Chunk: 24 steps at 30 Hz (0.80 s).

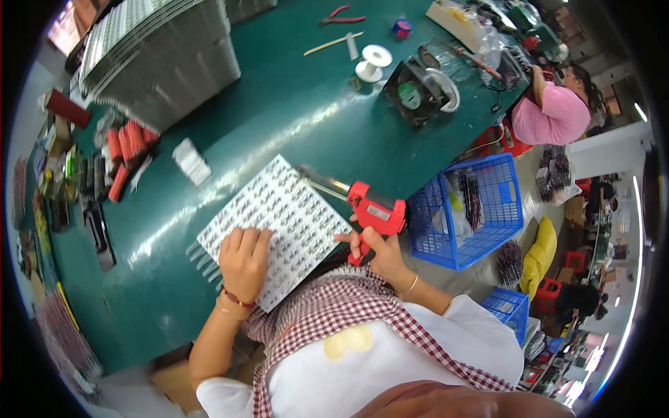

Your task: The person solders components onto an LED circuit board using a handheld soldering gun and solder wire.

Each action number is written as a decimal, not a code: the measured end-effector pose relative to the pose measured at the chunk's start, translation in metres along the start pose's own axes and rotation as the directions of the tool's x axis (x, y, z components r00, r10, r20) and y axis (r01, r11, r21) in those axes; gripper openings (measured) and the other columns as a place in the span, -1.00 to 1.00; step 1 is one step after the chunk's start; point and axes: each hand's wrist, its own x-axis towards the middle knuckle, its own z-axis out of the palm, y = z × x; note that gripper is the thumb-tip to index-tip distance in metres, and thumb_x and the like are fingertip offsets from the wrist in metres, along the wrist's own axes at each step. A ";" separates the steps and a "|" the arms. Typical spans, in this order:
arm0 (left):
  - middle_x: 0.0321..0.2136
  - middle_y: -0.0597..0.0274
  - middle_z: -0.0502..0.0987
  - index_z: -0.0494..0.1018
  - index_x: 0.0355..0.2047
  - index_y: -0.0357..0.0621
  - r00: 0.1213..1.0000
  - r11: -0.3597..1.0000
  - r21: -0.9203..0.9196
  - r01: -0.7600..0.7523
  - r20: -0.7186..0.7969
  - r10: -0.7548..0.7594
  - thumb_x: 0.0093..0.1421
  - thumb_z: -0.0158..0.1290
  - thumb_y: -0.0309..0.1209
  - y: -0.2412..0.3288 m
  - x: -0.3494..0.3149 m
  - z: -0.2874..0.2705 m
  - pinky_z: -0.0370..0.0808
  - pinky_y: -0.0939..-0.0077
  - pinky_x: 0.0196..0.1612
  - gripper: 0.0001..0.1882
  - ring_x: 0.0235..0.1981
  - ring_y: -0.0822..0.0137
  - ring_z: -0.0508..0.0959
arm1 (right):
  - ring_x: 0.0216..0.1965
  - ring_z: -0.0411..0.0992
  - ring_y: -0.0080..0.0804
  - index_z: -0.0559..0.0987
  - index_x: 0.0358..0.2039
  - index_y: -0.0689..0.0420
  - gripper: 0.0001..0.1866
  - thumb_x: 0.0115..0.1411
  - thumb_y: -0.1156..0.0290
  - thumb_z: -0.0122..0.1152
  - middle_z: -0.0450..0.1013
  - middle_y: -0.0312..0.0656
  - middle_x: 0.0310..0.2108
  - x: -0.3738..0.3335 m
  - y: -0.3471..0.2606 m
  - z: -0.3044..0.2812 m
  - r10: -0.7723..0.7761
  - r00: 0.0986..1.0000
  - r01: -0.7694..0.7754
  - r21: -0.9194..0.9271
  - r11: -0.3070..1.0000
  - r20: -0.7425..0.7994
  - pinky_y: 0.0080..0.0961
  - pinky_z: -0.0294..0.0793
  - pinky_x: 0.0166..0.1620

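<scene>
A clear plastic tray (293, 202) filled with rows of several small parts lies on the green table (279, 111) in front of me. My left hand (244, 261) rests flat on the tray's near corner, fingers together. My right hand (373, 251) grips the handle of a red hot-glue gun (373, 209). Its metal nozzle points left over the tray's far right edge.
A blue plastic basket (481, 209) stands to my right beside the table. Stacks of metallic trays (160, 56), red pieces (129, 150), a small fan (414, 87), a white spool (373, 61) and red pliers (341, 17) lie farther out. A person in pink (557, 111) works at the far right.
</scene>
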 end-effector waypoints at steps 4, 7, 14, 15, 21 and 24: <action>-0.39 0.24 0.46 0.54 -0.33 -0.12 0.999 0.994 -0.107 0.017 0.033 -0.014 -0.12 0.13 -0.57 0.004 0.012 0.001 0.37 0.31 -0.27 -0.73 -0.32 0.19 0.45 | -0.59 0.39 -0.47 0.32 0.04 0.34 -0.45 0.32 0.08 0.10 0.36 -0.20 -0.58 -0.004 -0.017 0.002 -0.016 1.000 0.017 -0.190 0.982 0.006 -0.29 0.61 -0.22; -0.50 0.27 0.37 0.55 -0.32 -0.13 0.998 0.989 -0.141 0.041 0.043 -0.035 -0.10 0.13 -0.56 0.003 0.010 0.012 0.34 0.36 -0.32 -0.74 -0.40 0.24 0.42 | -0.61 0.37 -0.48 0.35 0.05 0.38 -0.44 0.31 0.11 0.12 0.37 -0.19 -0.59 -0.010 -0.028 -0.008 -0.022 0.999 0.034 -0.325 0.945 0.041 -0.39 0.58 -0.32; -0.51 0.23 0.33 0.55 -0.31 -0.19 0.998 0.980 -0.186 0.068 0.016 -0.066 -0.12 0.10 -0.60 0.003 0.005 0.021 0.35 0.38 -0.34 -0.72 -0.43 0.25 0.39 | -0.62 0.34 -0.53 0.38 0.02 0.34 -0.53 0.29 0.21 0.16 0.36 -0.22 -0.60 -0.020 -0.024 -0.025 0.088 0.992 -0.042 -0.427 0.903 0.089 -0.54 0.40 -0.50; -0.51 0.23 0.33 0.54 -0.31 -0.20 0.997 0.980 -0.184 0.075 0.018 -0.073 -0.12 0.10 -0.60 0.003 0.005 0.020 0.36 0.38 -0.34 -0.71 -0.43 0.24 0.38 | -0.62 0.34 -0.53 0.38 0.02 0.34 -0.53 0.29 0.21 0.16 0.36 -0.22 -0.60 -0.024 -0.023 -0.025 0.095 0.992 -0.049 -0.426 0.903 0.088 -0.54 0.40 -0.50; -0.49 0.21 0.33 0.54 -0.30 -0.21 0.994 0.976 -0.193 0.101 0.055 -0.093 -0.11 0.08 -0.61 0.003 0.005 0.019 0.36 0.39 -0.31 -0.71 -0.41 0.22 0.38 | -0.55 0.40 -0.58 0.54 -0.35 0.24 -0.89 0.19 0.47 0.26 0.46 -0.29 -0.54 -0.036 -0.021 -0.026 0.160 0.987 -0.142 -0.424 0.894 0.008 -0.59 0.40 -0.46; -0.48 0.21 0.33 0.53 -0.31 -0.21 0.992 0.980 -0.168 0.108 0.078 -0.096 -0.11 0.08 -0.61 0.005 0.006 0.017 0.37 0.38 -0.31 -0.72 -0.40 0.22 0.39 | -0.51 0.43 -0.57 0.56 -0.35 0.23 -0.87 0.17 0.44 0.30 0.49 -0.30 -0.48 -0.043 -0.013 -0.042 0.166 0.986 -0.130 -0.537 0.834 0.018 -0.59 0.42 -0.40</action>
